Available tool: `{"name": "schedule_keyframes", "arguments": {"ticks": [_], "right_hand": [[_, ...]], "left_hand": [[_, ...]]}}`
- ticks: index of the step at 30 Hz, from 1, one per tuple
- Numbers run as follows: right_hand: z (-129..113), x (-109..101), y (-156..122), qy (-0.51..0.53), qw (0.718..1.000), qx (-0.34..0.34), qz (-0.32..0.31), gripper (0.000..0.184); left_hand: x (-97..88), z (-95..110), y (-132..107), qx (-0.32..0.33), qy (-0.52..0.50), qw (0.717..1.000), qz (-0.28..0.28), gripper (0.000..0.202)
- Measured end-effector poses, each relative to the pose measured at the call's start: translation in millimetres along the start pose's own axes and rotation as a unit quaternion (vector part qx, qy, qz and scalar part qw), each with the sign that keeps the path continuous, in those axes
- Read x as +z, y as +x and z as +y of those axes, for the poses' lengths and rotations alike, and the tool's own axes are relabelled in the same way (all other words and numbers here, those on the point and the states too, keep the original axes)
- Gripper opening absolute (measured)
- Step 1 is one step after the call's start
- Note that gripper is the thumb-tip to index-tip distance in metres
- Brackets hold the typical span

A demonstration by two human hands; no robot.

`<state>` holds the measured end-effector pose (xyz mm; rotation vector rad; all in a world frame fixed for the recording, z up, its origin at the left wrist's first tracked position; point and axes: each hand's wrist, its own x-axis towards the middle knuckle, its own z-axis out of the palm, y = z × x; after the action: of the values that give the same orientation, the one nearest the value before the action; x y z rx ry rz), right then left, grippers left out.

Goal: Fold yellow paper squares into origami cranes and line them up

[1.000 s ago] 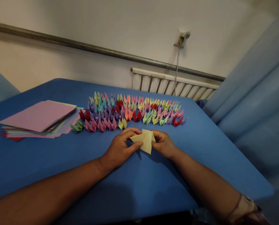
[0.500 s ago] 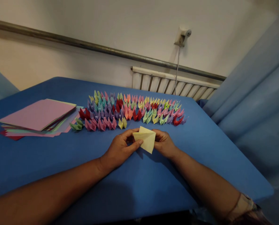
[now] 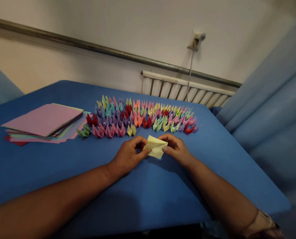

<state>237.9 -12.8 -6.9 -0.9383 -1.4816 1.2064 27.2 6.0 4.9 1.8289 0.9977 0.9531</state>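
Note:
A small folded sheet of pale yellow paper (image 3: pixel 156 146) is held between my two hands, a little above the blue table. My left hand (image 3: pixel 129 152) pinches its left edge, thumb on the near face and fingers behind. On the right side, my right hand (image 3: pixel 179 150) grips the paper's corner between thumb and fingers. Just beyond my hands stand rows of many-coloured folded paper cranes (image 3: pixel 138 119), the closest including a yellow crane (image 3: pixel 131 130).
At the left lies a stack of coloured paper sheets (image 3: pixel 44 119), pink on top. Blue cloth covers the table (image 3: pixel 148 196). Behind it are a wall rail (image 3: pixel 100 49), a radiator (image 3: pixel 183 88) and a socket with a cord (image 3: pixel 195 40). A blue curtain (image 3: pixel 269 109) hangs at the right.
The yellow paper has tilted and looks flatter. My right thumb has come onto its near face, and my right hand has shifted slightly right. The view has moved a little.

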Motion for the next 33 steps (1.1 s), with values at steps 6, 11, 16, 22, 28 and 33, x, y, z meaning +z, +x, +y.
{"name": "schedule_keyframes", "arguments": {"ticks": [6, 11, 16, 22, 28, 33], "right_hand": [[7.2, 10.8, 4.8, -0.031, 0.994, -0.002, 0.102, 0.026], [9.4, 11.1, 5.7, 0.014, 0.997, 0.030, 0.065, 0.029], [11.7, 13.1, 2.8, 0.044, 0.992, 0.107, -0.059, 0.032], [12.8, 10.9, 6.3, 0.039, 0.996, 0.070, 0.030, 0.028], [19.8, 5.3, 11.6, 0.005, 0.994, 0.097, 0.055, 0.021], [33.2, 2.5, 15.1, -0.051, 0.987, 0.127, 0.089, 0.012]], "left_hand": [[3.0, -0.1, 3.9, -0.063, -0.165, 0.984, -0.009, 0.039], [2.3, -3.0, 8.2, -0.106, -0.138, 0.985, -0.005, 0.029], [0.9, -3.8, 8.2, -0.087, -0.111, 0.989, 0.037, 0.028], [1.5, -3.0, 6.2, -0.090, -0.072, 0.993, -0.013, 0.028], [1.2, -7.8, 8.4, -0.096, -0.051, 0.994, -0.010, 0.025], [1.1, -17.5, 10.6, -0.083, -0.008, 0.995, -0.048, 0.035]]}}
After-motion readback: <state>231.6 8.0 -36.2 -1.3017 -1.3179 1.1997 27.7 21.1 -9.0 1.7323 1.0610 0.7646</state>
